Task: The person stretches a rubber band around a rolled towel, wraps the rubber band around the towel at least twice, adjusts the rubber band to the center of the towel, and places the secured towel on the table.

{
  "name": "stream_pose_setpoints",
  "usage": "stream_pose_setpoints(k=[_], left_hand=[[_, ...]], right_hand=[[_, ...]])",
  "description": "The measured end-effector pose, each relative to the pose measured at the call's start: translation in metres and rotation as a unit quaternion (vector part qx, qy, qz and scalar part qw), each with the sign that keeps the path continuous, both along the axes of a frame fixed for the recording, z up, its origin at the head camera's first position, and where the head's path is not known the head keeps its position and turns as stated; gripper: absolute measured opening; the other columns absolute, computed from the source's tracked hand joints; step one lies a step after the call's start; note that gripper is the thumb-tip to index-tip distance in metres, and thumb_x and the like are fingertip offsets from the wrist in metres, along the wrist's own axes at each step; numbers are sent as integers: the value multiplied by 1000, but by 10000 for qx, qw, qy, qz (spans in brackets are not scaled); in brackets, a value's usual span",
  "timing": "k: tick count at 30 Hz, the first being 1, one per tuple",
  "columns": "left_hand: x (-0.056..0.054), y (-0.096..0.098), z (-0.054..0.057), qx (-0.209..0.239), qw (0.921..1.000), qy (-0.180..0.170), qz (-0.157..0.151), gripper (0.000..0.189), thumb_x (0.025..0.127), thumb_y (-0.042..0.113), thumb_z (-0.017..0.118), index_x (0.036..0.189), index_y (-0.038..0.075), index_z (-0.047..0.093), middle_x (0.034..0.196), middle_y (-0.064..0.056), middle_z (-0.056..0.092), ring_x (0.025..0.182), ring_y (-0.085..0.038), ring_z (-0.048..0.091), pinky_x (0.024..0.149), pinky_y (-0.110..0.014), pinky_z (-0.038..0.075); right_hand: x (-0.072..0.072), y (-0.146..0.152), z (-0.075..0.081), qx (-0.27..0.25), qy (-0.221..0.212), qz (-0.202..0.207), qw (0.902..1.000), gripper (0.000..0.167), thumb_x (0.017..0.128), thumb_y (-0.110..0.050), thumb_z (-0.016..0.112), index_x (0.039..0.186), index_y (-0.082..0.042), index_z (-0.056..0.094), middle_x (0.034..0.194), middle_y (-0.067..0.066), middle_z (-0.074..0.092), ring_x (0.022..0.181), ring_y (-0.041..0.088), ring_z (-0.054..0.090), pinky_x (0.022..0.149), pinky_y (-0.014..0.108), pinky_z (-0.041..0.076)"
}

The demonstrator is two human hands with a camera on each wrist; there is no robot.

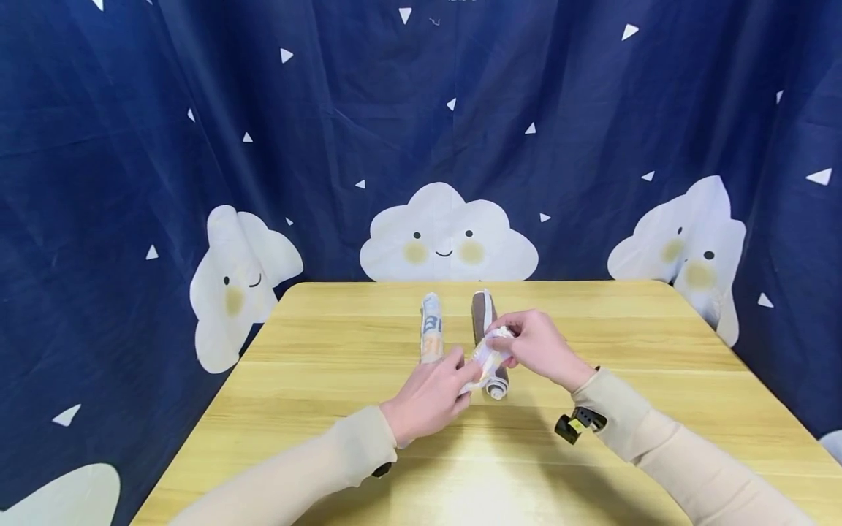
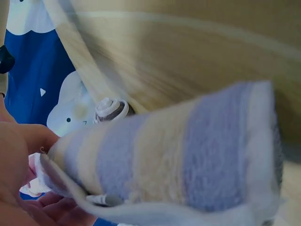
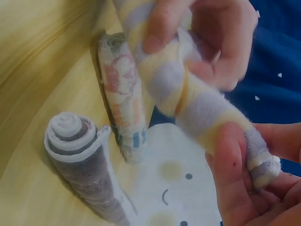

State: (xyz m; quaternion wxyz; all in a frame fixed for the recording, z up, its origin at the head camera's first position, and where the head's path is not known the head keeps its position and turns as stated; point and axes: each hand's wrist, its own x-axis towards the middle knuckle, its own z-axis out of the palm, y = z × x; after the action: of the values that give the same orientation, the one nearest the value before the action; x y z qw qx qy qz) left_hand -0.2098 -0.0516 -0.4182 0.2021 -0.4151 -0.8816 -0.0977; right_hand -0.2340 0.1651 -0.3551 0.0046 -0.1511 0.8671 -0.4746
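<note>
Both hands hold a rolled towel point(image 1: 488, 359) with lilac and yellow stripes above the table. In the right wrist view, a thin orange band point(image 3: 183, 92) circles the striped roll point(image 3: 207, 110) near its middle. My left hand point(image 1: 430, 394) grips the roll, thumb on one side and fingers on the other. My right hand point(image 1: 536, 347) pinches its narrow far end between thumb and fingers. In the left wrist view, the striped towel point(image 2: 162, 155) fills much of the frame, its white edge strip showing, with my left hand point(image 2: 26, 179) at the left.
A brown rolled towel point(image 1: 482, 318) with white edging lies on the wooden table point(image 1: 329, 343), partly behind the hands. Left of it lies a white rolled towel point(image 1: 431, 329) with coloured print. A dark blue curtain point(image 1: 329, 131) with clouds hangs behind the table.
</note>
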Motion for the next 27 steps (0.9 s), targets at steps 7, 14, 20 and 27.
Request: stream_pose_setpoints(k=[7, 14, 20, 27], left_hand=[[4, -8, -3, -10, 9984, 537, -186, 16, 89, 21, 71, 99, 20, 58, 101, 7, 60, 71, -8, 59, 54, -23, 47], [3, -15, 1, 633, 9973, -329, -191, 14, 91, 24, 69, 98, 21, 57, 98, 12, 64, 75, -3, 58, 61, -17, 49], [0, -21, 15, 1811, 9596, -2115, -411, 20, 88, 17, 69, 99, 23, 54, 79, 10, 52, 66, -4, 47, 56, -19, 41], [-9, -22, 12, 2486, 8888, -3757, -840, 22, 89, 6, 65, 102, 20, 53, 95, 2, 61, 74, -6, 60, 66, -23, 52]], right_hand=[[-9, 8, -4, -541, -610, 117, 9966, 23, 89, -7, 70, 107, 8, 71, 81, 11, 73, 59, 16, 66, 55, 30, 57], [-10, 14, -1, -888, -944, 393, 9908, 31, 90, -10, 70, 113, 10, 67, 82, 11, 71, 61, 16, 65, 57, 29, 57], [-6, 15, 10, -187, -261, 751, 9967, 22, 93, -20, 69, 109, -6, 72, 79, 8, 69, 63, 19, 64, 58, 28, 55], [1, 21, 9, 87, 751, 1719, 9822, 29, 95, -21, 70, 124, -19, 67, 99, 3, 69, 73, 20, 65, 62, 29, 57]])
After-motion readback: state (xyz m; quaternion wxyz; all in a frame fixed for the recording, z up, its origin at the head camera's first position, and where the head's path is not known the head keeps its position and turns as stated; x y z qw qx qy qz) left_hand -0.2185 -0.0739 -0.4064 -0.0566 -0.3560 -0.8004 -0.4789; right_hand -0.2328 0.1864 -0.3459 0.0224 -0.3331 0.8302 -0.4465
